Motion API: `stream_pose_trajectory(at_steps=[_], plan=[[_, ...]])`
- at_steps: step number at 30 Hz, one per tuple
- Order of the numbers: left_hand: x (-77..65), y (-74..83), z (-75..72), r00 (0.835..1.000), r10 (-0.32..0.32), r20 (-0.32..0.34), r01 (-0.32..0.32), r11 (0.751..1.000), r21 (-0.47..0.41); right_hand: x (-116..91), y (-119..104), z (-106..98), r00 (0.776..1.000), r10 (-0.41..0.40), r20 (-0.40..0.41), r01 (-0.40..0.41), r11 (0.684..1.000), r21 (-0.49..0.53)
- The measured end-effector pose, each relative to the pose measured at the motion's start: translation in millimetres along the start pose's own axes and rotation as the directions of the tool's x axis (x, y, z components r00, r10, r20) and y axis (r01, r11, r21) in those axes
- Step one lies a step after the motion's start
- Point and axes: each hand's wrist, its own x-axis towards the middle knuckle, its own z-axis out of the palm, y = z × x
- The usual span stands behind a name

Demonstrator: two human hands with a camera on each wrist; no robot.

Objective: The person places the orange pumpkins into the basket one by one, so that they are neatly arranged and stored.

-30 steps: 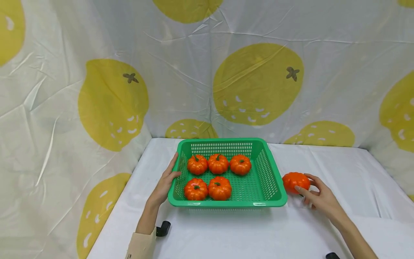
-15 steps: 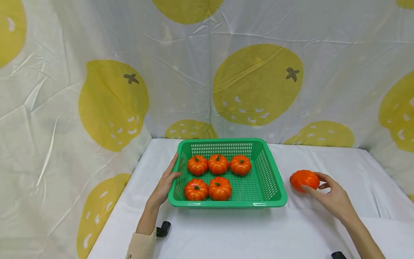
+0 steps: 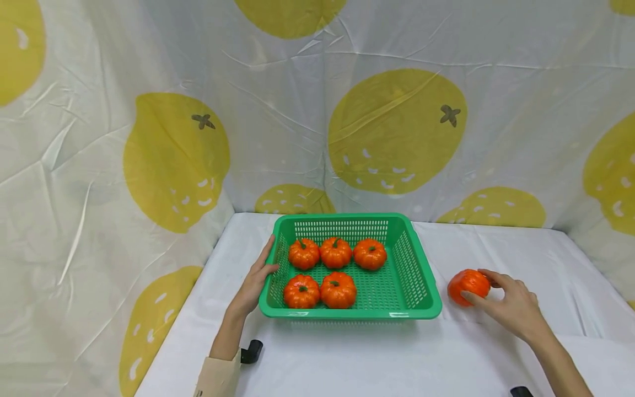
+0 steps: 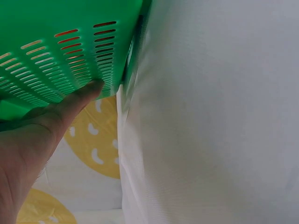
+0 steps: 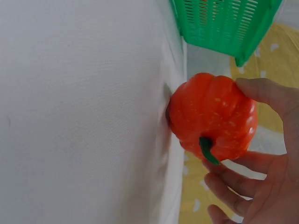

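Note:
My left hand [image 3: 254,284] holds the left side of a green plastic basket [image 3: 347,313], thumb over the rim and a finger along the slotted outer wall in the left wrist view. Several shiny orange toy pumpkins sit inside, three along the back and two in front, such as the front pumpkin [image 3: 338,290]. Right of the basket, my right hand [image 3: 513,306] pinches another orange pumpkin [image 5: 212,116] between thumb and fingers. That pumpkin lies tipped, its green stem turned toward the palm, its side against the white tablecloth. Part of my left hand is hidden behind the basket wall.
A white cloth [image 3: 357,358] covers the table. Behind and to the left hangs a white curtain [image 3: 278,127] with large yellow lemons. Black pieces of the wrist gear, like the left one [image 3: 252,351], stick out beside the forearms.
My right hand has carried its pumpkin rightward, away from the basket, then turned and lowered it slightly. The left hand, the basket and the pumpkins inside have stayed put.

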Motion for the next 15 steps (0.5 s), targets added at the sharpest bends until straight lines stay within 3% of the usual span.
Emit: stream_pose_trajectory(at_steps=[5, 15], plan=[[-0.4, -0.5, -0.4, 1.000, 0.007, 0.000, -0.007, 1.000, 0.008, 1.5, 1.7, 6.5, 1.000, -0.016, 0.006, 0.016, 1.000, 0.026], [-0.6, -0.9, 0.1, 1.000, 0.000, -0.012, 0.000, 1.000, 0.005, 3.9, 1.7, 5.9, 0.993, 0.030, 0.110, -0.037, 0.997, 0.063]])
